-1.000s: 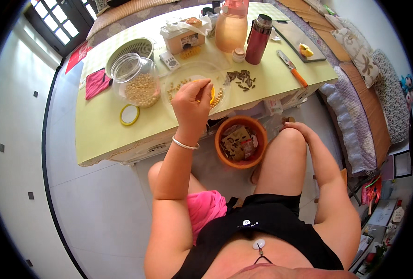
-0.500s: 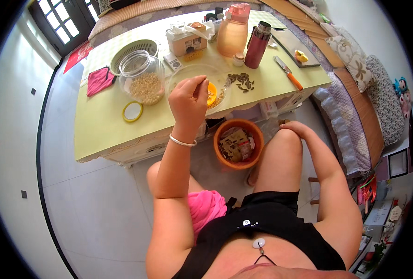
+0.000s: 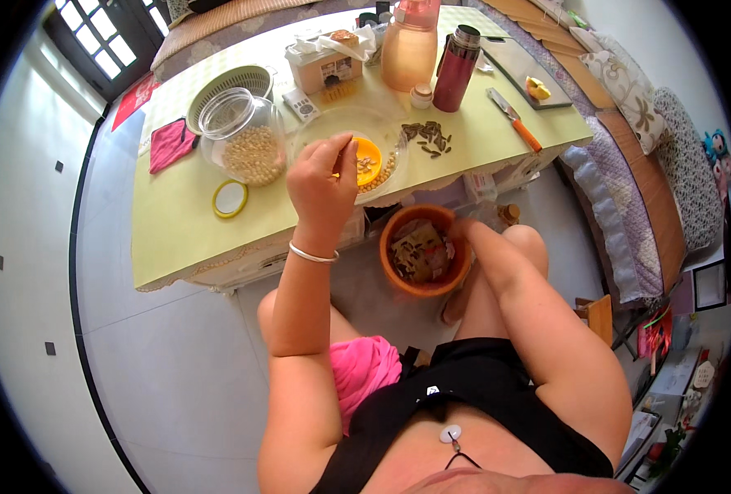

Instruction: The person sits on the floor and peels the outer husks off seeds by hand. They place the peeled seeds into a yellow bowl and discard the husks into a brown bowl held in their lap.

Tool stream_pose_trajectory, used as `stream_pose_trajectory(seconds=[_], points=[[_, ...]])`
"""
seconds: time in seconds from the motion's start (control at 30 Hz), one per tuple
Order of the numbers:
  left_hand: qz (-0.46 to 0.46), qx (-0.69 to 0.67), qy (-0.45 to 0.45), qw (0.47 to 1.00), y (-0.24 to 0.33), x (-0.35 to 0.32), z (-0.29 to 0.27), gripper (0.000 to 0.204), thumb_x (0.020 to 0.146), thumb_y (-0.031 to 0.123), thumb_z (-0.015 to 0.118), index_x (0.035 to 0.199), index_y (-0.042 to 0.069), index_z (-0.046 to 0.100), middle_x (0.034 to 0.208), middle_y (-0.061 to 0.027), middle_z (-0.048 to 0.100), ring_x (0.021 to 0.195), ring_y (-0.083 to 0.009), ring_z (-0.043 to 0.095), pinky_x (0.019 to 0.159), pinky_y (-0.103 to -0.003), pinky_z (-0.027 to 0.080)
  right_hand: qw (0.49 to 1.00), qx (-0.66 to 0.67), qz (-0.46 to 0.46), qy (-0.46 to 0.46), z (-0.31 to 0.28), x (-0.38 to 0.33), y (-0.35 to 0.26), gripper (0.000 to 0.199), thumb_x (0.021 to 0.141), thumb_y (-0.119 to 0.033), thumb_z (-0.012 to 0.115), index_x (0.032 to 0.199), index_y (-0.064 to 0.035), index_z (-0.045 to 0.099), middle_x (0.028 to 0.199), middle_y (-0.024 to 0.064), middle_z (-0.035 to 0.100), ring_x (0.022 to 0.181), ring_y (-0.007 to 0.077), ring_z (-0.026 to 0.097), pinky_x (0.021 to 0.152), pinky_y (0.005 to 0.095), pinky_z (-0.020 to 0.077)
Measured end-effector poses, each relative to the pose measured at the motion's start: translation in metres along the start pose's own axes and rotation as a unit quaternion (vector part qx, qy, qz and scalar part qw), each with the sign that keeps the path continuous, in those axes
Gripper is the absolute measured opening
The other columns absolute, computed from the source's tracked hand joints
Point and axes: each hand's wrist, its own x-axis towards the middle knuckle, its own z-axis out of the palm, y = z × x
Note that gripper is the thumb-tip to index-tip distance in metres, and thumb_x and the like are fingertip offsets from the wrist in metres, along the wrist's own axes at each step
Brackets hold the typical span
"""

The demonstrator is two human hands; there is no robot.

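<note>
My left hand (image 3: pixel 323 177) hovers over a clear round tray (image 3: pixel 309 123), thumb and fingers pinched together; whatever they hold is too small or hidden to make out. Just beside the fingertips is a small yellow dish (image 3: pixel 370 159) with a few pale bits in it, and yellowish kernels (image 3: pixel 388 174) lie on the tray next to it. Below the table edge, my right hand (image 3: pixel 462 232) is at the right rim of an orange bin (image 3: pixel 390 278); its fingers are blurred and partly hidden. Dark husks and scraps of card or paper (image 3: pixel 419 253) lie inside the bin.
Left of the tray stand a clear jar (image 3: pixel 254 156) of pale kernels, a yellow-rimmed lid (image 3: pixel 230 199) and a green basket (image 3: pixel 258 78). Dark seeds (image 3: pixel 428 137), a red flask (image 3: pixel 454 74), a large bottle (image 3: pixel 409 53) and an orange-handled knife (image 3: pixel 515 121) are to the right.
My right hand has moved left from my knee to the bin's rim. My left hand stays pinched above the tray, shifted slightly. More dark husks show in the bin.
</note>
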Motion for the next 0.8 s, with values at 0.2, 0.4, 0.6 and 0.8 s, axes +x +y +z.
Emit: stream_pose_trajectory(seconds=[0.2,0.4,0.6,0.8], points=[[0.007,-0.004,0.005,1.0,0.0,0.001,0.0,0.01,0.085,0.005,0.074,0.094,0.001,0.074,0.077,-0.01,0.07,0.063,-0.015,0.066,0.061,-0.026,0.053,1.0,0.002,-0.004,-0.011,0.017,-0.004,0.002,0.045,0.084,-0.043,0.068,0.11,-0.0074,0.073,0.104,0.0105,0.072,0.092,0.024,0.067,0.081,0.0377,0.0506],[0.008,-0.009,0.01,1.0,0.002,0.002,0.003,0.009,0.085,0.005,0.074,0.093,0.002,0.074,0.077,-0.0098,0.07,0.063,-0.0151,0.066,0.061,-0.026,0.053,1.0,-0.001,-0.005,-0.022,0.021,-0.011,0.011,0.044,0.085,-0.042,0.068,0.11,-0.0071,0.073,0.105,0.0107,0.072,0.092,0.0236,0.067,0.082,0.0376,0.0507],[0.03,0.007,0.015,0.999,0.004,0.005,0.006,0.008,0.085,0.006,0.074,0.092,0.003,0.074,0.075,-0.0081,0.069,0.062,-0.0156,0.065,0.063,-0.027,0.052,0.999,-0.01,-0.004,-0.041,0.02,-0.022,0.028,0.043,0.086,-0.042,0.069,0.11,-0.0068,0.073,0.105,0.0109,0.072,0.092,0.0232,0.067,0.082,0.0374,0.0508],[0.014,0.015,0.013,1.0,-0.005,0.005,-0.001,0.008,0.085,0.007,0.074,0.092,0.003,0.074,0.074,-0.0078,0.069,0.062,-0.016,0.064,0.063,-0.027,0.051,0.996,-0.049,-0.046,-0.052,-0.008,-0.025,0.014,0.042,0.086,-0.041,0.069,0.11,-0.0065,0.073,0.105,0.011,0.072,0.092,0.0228,0.067,0.083,0.0373,0.0509]])
